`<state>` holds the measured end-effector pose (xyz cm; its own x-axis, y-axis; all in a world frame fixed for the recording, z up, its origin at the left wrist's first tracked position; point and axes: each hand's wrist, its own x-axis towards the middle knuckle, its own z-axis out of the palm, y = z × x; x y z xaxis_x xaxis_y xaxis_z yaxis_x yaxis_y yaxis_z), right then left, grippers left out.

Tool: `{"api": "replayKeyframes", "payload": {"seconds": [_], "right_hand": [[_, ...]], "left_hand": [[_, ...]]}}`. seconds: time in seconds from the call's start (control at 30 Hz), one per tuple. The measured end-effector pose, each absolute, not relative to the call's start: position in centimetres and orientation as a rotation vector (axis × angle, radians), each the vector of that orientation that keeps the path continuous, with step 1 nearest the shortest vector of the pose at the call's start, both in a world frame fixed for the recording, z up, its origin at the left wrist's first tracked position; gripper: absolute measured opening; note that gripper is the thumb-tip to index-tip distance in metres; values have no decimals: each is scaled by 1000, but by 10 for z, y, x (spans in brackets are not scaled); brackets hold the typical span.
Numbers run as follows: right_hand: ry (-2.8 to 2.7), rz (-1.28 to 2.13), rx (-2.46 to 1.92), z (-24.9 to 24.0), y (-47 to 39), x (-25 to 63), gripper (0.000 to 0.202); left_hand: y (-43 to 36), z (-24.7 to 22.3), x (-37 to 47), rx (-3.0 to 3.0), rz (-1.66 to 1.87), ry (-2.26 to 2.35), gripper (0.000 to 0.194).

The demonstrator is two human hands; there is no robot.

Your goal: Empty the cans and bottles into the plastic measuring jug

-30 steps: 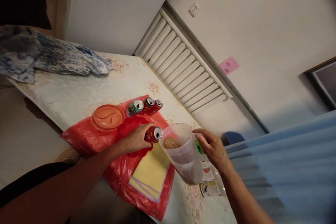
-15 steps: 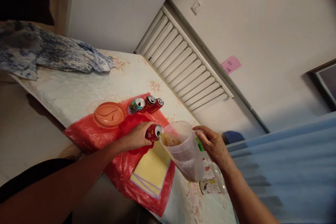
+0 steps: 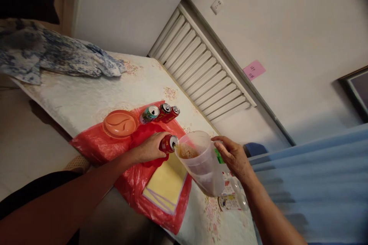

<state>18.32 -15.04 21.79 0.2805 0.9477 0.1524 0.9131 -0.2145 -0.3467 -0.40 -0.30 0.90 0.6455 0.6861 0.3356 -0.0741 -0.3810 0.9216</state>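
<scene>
We see a tilted room w/ dim, warm light. Plain white walls point(image 3: 287, 19) meet at a corner behind the table point(image 3: 94, 92), which has a pale floral cover. A white slatted radiator cover point(image 3: 201, 72) runs along the wall by the table's far edge, w/ a wall socket point(image 3: 216, 5) above it and a pink note point(image 3: 254, 70) nearby. A dark frame point(image 3: 355, 90) sits at the right edge. Blue-white cloth point(image 3: 54, 55) is heaped at the table's far left corner. Pale floor point(image 3: 23, 149) lies below the left edge.
</scene>
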Motion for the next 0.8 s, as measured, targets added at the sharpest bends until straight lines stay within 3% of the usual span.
{"api": "replayKeyframes", "payload": {"seconds": [0.8], "right_hand": [[-1741,79,-2180,221,-148,181,44]], "left_hand": [[-2,8,-3,1784,853,490,63]]}}
